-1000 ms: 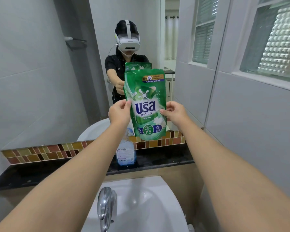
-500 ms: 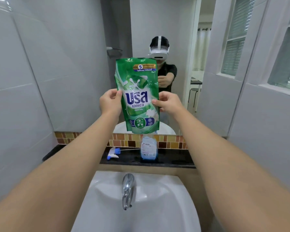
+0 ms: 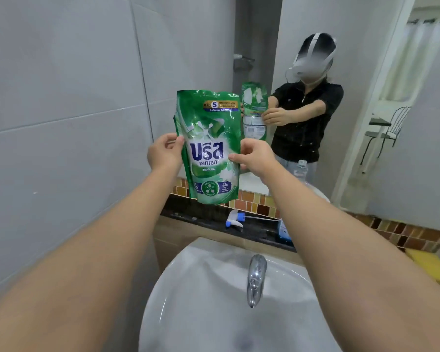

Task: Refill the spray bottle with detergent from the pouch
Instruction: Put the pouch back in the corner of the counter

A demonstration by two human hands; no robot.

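I hold a green detergent pouch (image 3: 210, 146) upright in front of me, above the black ledge. My left hand (image 3: 164, 151) pinches its left edge and my right hand (image 3: 254, 156) pinches its right edge, both at mid height. The pouch top looks sealed. The clear spray bottle (image 3: 283, 231) with blue liquid stands on the ledge, mostly hidden behind my right forearm. Its white and blue spray head (image 3: 235, 219) with its tube lies on the ledge, apart from the bottle.
A white sink (image 3: 201, 295) with a chrome tap (image 3: 256, 278) is below my arms. The black ledge (image 3: 201, 214) runs under a mirror (image 3: 341, 97) and a mosaic tile strip. A yellow sponge (image 3: 434, 269) lies at right. Grey tiled wall at left.
The view has swung left, so the mirror image now sits at the right. The pouch stays held in both hands, slightly lower and nearer the left wall.
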